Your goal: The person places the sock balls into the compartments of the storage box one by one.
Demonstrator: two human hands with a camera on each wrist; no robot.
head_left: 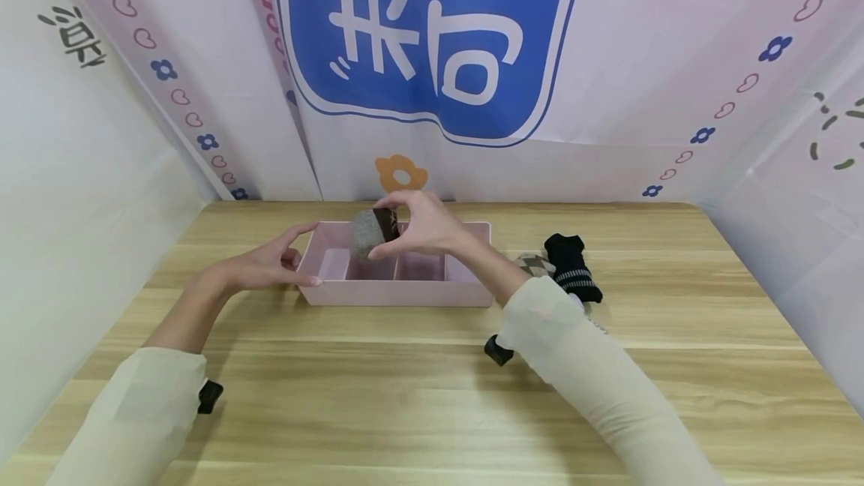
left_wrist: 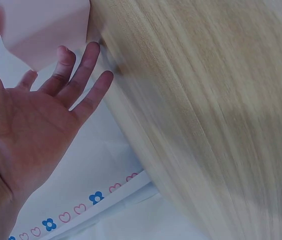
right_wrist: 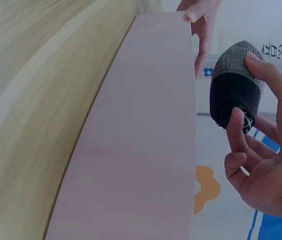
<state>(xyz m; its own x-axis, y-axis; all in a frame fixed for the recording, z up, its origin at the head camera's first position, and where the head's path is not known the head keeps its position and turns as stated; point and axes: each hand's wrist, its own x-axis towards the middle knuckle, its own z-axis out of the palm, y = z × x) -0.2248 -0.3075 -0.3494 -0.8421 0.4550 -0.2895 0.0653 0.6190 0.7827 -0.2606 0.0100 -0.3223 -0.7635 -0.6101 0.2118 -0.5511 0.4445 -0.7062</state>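
Note:
A pink divided storage box (head_left: pixel 405 293) stands on the table. Over its left part my right hand (head_left: pixel 428 225) holds a rolled sock (head_left: pixel 368 235), grey with a dark patterned band, between thumb and fingers. In the right wrist view the sock (right_wrist: pixel 235 82) hangs above the rim, its black end by the fingers. My left hand (head_left: pixel 266 265) grips the box's left end, thumb at the front rim and index finger at the back corner. Seen from the left wrist, the other fingers (left_wrist: pixel 83 75) spread loosely beside the box's end wall (left_wrist: pixel 51 30).
Right of the box lie a black sock (head_left: pixel 569 265) with grey stripes and an argyle-patterned sock (head_left: pixel 535 264), partly hidden by the right forearm. A printed cloth wall (head_left: pixel 580 163) rises at the table's back edge, with more cloth on both sides.

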